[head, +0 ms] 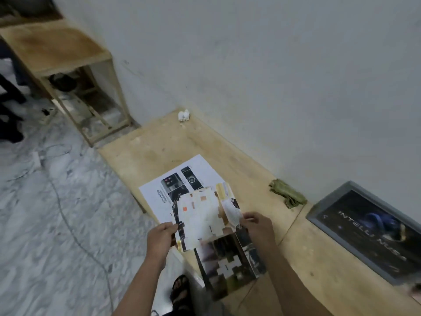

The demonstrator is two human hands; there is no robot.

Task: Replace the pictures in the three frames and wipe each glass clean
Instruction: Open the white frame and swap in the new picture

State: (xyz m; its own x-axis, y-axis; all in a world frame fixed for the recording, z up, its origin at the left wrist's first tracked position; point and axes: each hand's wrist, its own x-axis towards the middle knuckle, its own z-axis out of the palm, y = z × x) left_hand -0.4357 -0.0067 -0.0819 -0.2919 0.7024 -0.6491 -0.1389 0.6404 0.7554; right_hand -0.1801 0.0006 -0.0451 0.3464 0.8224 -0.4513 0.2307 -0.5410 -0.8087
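Picture (200,218) between pinching hands (210,229), print blurred.

Grey picture frame (366,233) at right edge: lies flat on wooden surface, dark print behind glass. Olive cloth (287,194), crumpled, just left of it. Loose pictures (205,215) at lower centre, overlapping; topmost sheet shows pale, taped back.

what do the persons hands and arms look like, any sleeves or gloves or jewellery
Both arms are bare up to the frame's edge: no sleeves show. The left hand and right hand wear no gloves, and no rings, watch or bands are visible.
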